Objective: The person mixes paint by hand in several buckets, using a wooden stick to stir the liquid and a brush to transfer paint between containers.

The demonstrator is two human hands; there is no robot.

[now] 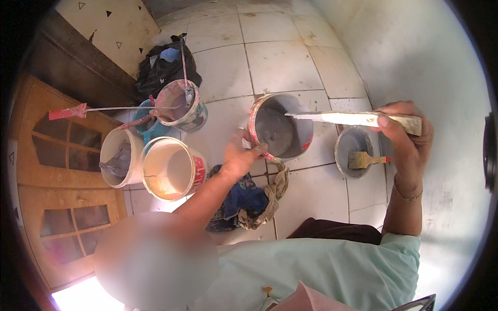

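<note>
My left hand [241, 154] grips the near-left edge of a bucket [252, 124] with a red-smeared rim. Thick grey paste [275, 129] lies inside it. In my closed right hand [410, 132] is a long, flat, whitish stick [337, 118], held nearly level. Its far end reaches over the bucket's mouth; whether it touches the paste I cannot tell. To the right of the bucket stands a shallow grey bowl [341, 142], with a yellow-handled paintbrush [361, 159] resting in it, below the stick.
Left are a white bucket [199, 173], another pale bucket [136, 168], a turquoise bucket [150, 136] and a paint-stained pail [194, 116] with a paint roller [67, 111] across it. A black bag [166, 67] lies beyond. Crumpled cloths [249, 199] lie nearby. A wall [441, 78] bounds the right.
</note>
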